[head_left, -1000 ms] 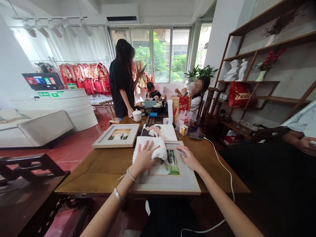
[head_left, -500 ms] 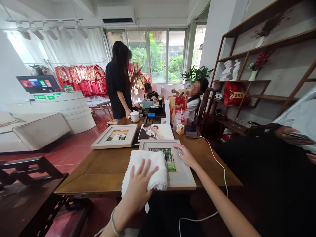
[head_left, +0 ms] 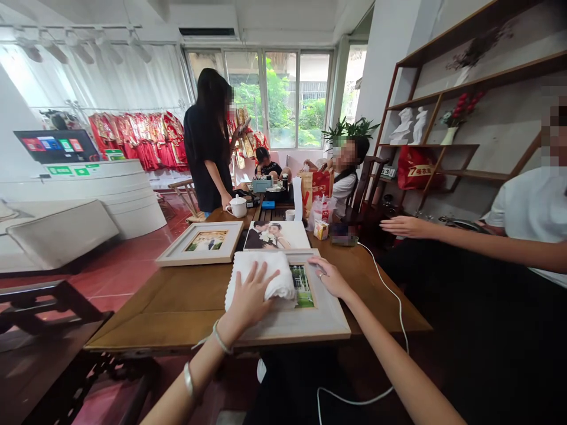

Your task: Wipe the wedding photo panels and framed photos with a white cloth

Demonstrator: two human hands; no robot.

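My left hand [head_left: 251, 298] lies flat with its fingers spread on a folded white cloth [head_left: 277, 261]. Under the cloth is a pale picture frame [head_left: 305, 329], and the cloth hides its left part and some of the photo [head_left: 305, 292] inside. The fingers of my right hand [head_left: 330, 278], slightly bent and apart, rest on the frame's right side. Just behind lies an unframed print of a couple [head_left: 283, 236]. A second pale picture frame [head_left: 170, 255] with a photo in it lies to the left.
The wooden table [head_left: 177, 307] also bears a white teapot [head_left: 237, 205], a paper bag [head_left: 316, 186] and a small box [head_left: 321, 230]. A white cable [head_left: 385, 274] runs over its right side. One person stands behind the table; others sit around it, one reaching in an arm [head_left: 460, 235] from the right.
My left hand has pushed the cloth forward, up the frame, away from its near edge. My right hand stays on the frame. The person at right has stretched an arm toward the table.
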